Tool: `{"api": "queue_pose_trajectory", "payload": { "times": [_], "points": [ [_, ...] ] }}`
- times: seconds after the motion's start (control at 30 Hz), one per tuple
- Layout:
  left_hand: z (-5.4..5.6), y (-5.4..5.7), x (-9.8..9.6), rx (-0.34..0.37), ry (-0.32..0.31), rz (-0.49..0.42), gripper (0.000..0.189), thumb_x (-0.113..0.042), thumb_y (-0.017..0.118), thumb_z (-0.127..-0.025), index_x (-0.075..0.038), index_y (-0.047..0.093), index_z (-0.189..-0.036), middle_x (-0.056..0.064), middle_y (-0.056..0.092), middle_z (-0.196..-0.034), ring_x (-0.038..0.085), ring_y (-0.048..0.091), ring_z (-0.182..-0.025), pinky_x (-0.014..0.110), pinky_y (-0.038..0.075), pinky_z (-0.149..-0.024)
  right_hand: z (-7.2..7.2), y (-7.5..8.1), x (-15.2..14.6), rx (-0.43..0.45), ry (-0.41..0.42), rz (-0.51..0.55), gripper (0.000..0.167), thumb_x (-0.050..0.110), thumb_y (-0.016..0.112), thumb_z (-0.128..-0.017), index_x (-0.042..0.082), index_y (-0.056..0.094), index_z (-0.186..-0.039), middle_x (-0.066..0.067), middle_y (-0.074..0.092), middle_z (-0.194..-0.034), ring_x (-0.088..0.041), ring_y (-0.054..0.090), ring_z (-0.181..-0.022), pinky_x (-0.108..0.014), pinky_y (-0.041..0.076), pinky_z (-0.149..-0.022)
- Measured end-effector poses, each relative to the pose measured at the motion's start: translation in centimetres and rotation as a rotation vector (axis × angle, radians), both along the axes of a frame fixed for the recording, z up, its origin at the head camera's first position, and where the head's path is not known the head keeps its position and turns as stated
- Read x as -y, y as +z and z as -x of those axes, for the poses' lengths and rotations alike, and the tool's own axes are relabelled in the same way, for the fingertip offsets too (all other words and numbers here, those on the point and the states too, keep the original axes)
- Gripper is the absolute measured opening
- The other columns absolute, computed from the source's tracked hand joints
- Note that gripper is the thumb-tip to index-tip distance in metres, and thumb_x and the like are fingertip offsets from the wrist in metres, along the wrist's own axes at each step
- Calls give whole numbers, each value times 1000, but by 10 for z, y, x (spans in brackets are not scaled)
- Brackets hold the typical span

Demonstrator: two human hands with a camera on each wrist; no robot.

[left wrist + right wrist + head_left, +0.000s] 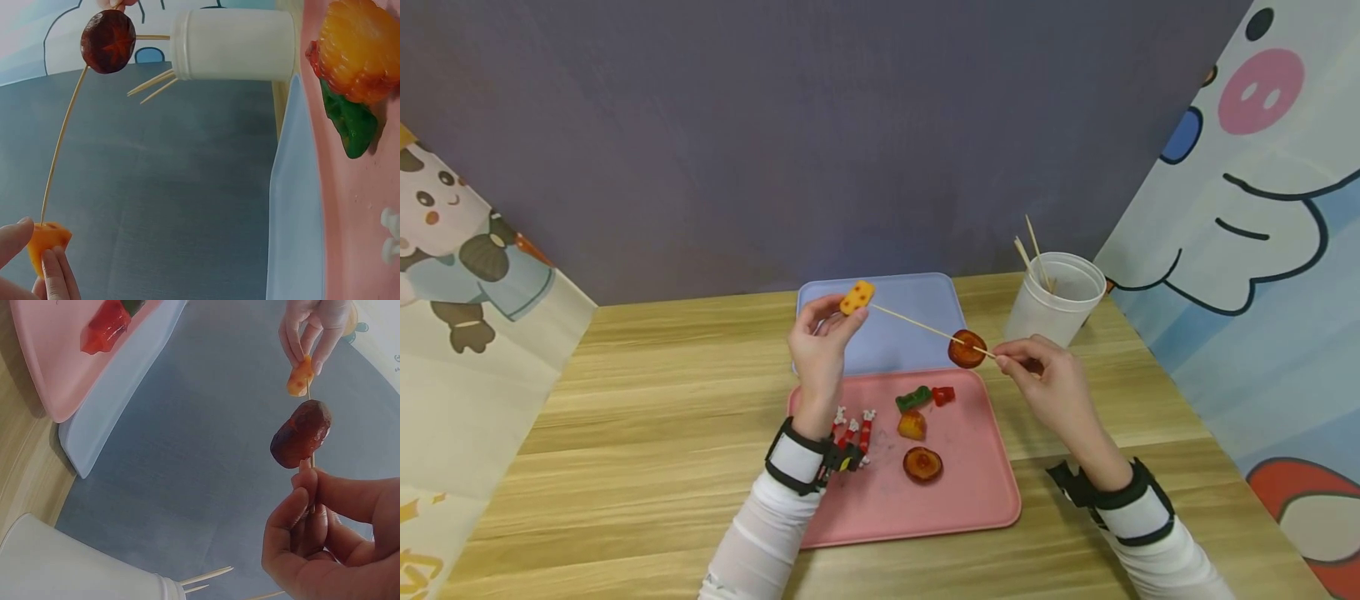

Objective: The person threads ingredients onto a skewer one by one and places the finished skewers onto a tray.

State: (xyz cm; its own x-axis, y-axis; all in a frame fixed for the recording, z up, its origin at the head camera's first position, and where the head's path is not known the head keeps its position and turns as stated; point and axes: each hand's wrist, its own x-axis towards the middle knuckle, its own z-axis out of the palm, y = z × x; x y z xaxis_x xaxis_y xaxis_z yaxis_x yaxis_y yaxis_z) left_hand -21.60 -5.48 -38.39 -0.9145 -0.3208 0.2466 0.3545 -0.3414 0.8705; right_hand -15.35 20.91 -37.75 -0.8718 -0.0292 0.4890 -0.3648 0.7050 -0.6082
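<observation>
Between both hands a thin wooden skewer (913, 321) stretches above the trays. Near its right end a brown toy mushroom cap (967, 349) is threaded on it. My right hand (1048, 379) pinches the skewer just below the mushroom between thumb and fingers, clearly seen at the stick (313, 461) in the right wrist view. My left hand (822, 337) holds a yellow-orange toy piece with brownish spots (857, 297) between thumb and fingers. The skewer's other end meets this piece (50, 239), as the left wrist view shows.
A pink tray (962, 504) holds another mushroom cap (922, 465), a yellow corn-like piece (912, 425), a green piece (913, 399), a red piece (943, 396) and several red-and-white pieces (867, 429). Behind lies a blue tray (917, 292). A white cup (1048, 312) with skewers stands right.
</observation>
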Motion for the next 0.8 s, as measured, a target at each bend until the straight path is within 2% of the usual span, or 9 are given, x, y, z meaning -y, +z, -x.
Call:
{"api": "queue_pose_trajectory", "payload": {
  "times": [0.37, 0.8],
  "points": [
    [0, 0, 0, 2, 50, 17, 40, -1, 80, -72, 11, 61, -105, 8, 59, -95, 15, 66, -83, 25, 55, -78, -2, 1, 2, -15, 1, 2, 8, 4, 73, -81, 6, 73, -89, -2, 67, -76, -3, 58, -65, -7, 45, -61],
    [-1, 1, -3, 7, 30, -28, 39, 1, 79, -72, 11, 60, -105, 7, 60, -94, 18, 66, -83, 26, 56, -78, -2, 1, 0, -32, 0, 6, 9, 4, 73, -80, 6, 73, -89, -1, 66, -76, -3, 57, -65, -7, 44, -62]
  ]
}}
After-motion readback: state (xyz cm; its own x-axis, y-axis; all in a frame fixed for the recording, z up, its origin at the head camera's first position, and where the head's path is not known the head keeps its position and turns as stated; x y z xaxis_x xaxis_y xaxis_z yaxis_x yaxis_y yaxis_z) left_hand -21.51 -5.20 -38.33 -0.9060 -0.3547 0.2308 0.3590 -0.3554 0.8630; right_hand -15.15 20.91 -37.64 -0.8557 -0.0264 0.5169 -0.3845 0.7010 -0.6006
